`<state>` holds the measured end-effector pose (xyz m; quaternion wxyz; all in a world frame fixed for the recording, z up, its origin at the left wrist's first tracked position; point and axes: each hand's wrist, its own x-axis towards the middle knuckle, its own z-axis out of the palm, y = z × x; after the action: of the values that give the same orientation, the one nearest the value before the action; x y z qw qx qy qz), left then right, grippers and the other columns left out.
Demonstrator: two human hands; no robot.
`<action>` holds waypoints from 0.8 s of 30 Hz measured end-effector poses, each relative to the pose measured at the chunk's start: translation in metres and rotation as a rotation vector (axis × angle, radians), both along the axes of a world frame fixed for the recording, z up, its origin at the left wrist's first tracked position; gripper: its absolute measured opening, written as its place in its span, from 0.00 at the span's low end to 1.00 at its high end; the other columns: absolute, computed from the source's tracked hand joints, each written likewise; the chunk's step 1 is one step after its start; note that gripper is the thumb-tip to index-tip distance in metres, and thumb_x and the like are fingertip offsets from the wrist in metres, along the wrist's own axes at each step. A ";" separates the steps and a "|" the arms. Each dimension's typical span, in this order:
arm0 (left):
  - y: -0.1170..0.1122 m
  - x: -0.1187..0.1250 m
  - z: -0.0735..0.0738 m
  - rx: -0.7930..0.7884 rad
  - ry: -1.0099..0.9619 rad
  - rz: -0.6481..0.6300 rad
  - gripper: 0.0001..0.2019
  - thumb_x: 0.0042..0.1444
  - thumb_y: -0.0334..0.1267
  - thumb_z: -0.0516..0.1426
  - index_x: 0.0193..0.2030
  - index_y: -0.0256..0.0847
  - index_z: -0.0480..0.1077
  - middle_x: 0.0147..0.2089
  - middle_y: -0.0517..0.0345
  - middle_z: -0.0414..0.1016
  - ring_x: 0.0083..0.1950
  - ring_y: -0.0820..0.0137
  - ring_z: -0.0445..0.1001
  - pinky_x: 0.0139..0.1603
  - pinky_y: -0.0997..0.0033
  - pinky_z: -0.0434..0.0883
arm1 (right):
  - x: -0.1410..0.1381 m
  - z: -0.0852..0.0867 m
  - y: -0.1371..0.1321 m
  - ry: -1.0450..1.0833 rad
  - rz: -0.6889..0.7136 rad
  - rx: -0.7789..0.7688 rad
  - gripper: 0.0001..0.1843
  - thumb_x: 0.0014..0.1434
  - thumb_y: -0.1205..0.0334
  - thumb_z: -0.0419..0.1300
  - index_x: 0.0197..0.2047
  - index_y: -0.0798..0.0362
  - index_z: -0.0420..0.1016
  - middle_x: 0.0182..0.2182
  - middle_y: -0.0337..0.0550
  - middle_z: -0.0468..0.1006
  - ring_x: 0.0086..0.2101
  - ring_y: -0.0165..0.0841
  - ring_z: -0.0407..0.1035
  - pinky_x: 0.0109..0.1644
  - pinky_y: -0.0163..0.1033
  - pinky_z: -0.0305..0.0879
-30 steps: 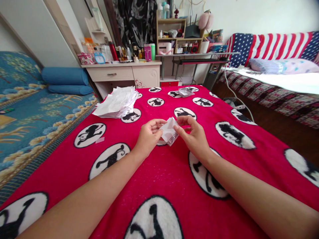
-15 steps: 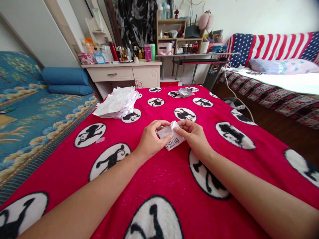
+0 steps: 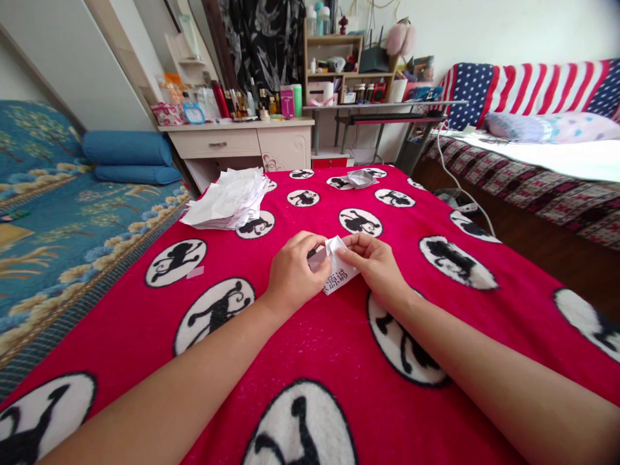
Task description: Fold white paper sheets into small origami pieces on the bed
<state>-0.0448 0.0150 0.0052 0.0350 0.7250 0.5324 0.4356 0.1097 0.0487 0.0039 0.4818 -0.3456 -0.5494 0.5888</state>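
A small white paper slip point(image 3: 339, 274) with printed black characters lies partly folded on the red blanket point(image 3: 310, 342). My left hand point(image 3: 293, 271) is closed, its fingertips pinching the slip's left part. My right hand point(image 3: 375, 265) is closed too, pinching the raised fold at the slip's top. Both hands rest low on the blanket, close together, with the slip between them.
A stack of white paper sheets point(image 3: 227, 201) lies at the blanket's far left. A crumpled clear wrapper point(image 3: 359, 179) sits at the far edge. A tiny scrap point(image 3: 194, 272) lies left of my hands. A blue sofa point(image 3: 58, 206) is left, a striped bed point(image 3: 533, 129) right, a cluttered dresser point(image 3: 242, 139) behind.
The slip was held up above the blanket and has come down onto it. My hands have moved closer together, pressing and folding its upper edge.
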 end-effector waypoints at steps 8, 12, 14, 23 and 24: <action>0.000 0.000 0.006 0.065 0.124 0.139 0.04 0.52 0.33 0.56 0.36 0.40 0.70 0.37 0.54 0.74 0.40 0.66 0.72 0.40 0.69 0.68 | -0.003 0.003 -0.003 -0.020 0.000 0.047 0.13 0.47 0.57 0.69 0.30 0.55 0.71 0.23 0.36 0.75 0.23 0.26 0.66 0.26 0.31 0.59; 0.000 0.000 0.006 0.095 0.073 0.090 0.03 0.54 0.32 0.56 0.33 0.40 0.71 0.33 0.56 0.75 0.36 0.69 0.72 0.36 0.72 0.67 | -0.004 0.005 -0.004 -0.039 -0.040 0.050 0.16 0.50 0.51 0.66 0.26 0.55 0.70 0.20 0.35 0.71 0.20 0.25 0.62 0.23 0.31 0.56; 0.000 0.001 0.005 0.099 0.044 0.067 0.04 0.55 0.33 0.56 0.33 0.39 0.72 0.32 0.57 0.75 0.34 0.71 0.72 0.35 0.73 0.67 | -0.004 0.005 -0.004 -0.052 -0.063 0.045 0.17 0.49 0.50 0.66 0.25 0.55 0.69 0.19 0.35 0.70 0.20 0.25 0.61 0.22 0.31 0.54; 0.002 -0.002 0.001 0.089 -0.037 0.058 0.04 0.55 0.34 0.57 0.34 0.40 0.74 0.34 0.58 0.78 0.33 0.72 0.73 0.35 0.72 0.68 | -0.005 0.001 -0.001 -0.151 -0.080 0.005 0.17 0.44 0.52 0.68 0.24 0.54 0.67 0.18 0.35 0.70 0.19 0.25 0.60 0.21 0.31 0.53; 0.000 -0.002 0.002 0.107 -0.010 0.054 0.04 0.55 0.33 0.57 0.33 0.40 0.74 0.33 0.58 0.78 0.34 0.71 0.73 0.35 0.72 0.68 | -0.005 0.000 0.000 -0.167 -0.087 0.006 0.17 0.44 0.52 0.68 0.23 0.54 0.67 0.18 0.35 0.69 0.19 0.25 0.60 0.21 0.31 0.52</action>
<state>-0.0464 0.0154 0.0070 -0.0128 0.7091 0.5276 0.4677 0.1043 0.0487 0.0043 0.4607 -0.4156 -0.5737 0.5347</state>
